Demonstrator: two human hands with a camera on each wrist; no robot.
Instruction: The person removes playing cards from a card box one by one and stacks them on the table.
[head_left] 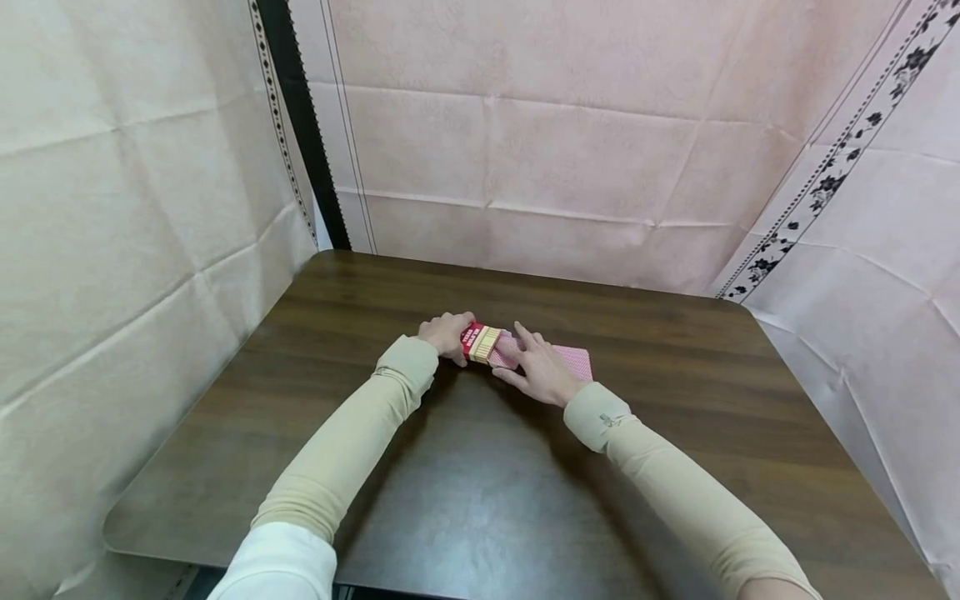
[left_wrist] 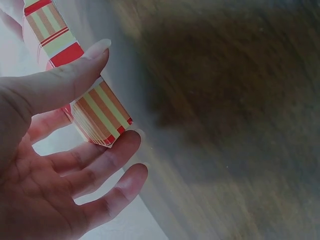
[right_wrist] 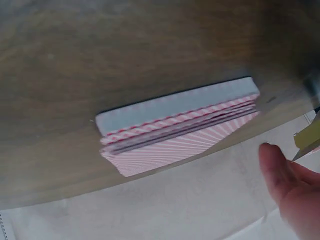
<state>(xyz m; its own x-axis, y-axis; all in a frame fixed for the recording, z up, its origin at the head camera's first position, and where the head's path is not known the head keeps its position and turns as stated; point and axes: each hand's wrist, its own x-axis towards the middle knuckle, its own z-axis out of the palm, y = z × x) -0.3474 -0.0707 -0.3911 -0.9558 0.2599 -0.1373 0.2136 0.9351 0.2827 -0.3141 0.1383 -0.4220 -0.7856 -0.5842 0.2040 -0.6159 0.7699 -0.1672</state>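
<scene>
My left hand point(head_left: 447, 335) grips a playing card box point(head_left: 480, 342), red with cream and tan stripes. In the left wrist view the thumb lies across the box point(left_wrist: 102, 112) and the fingers are on its other side. My right hand point(head_left: 546, 367) is at the box's other end, fingers spread, beside a pink-patterned surface; whether it touches this is unclear. On the table, partly behind that hand, lies a deck of pink-backed playing cards point(head_left: 576, 361). The right wrist view shows the deck point(right_wrist: 180, 125) with uneven layers, and a fingertip near a yellowish flap point(right_wrist: 309, 135).
The dark brown wooden table point(head_left: 465, 500) has rounded corners. Pale creased cloth point(head_left: 562, 158) hangs behind it and at both sides, with a black floral border point(head_left: 828, 183) on the right. A dark strip point(head_left: 311, 125) stands at the back left.
</scene>
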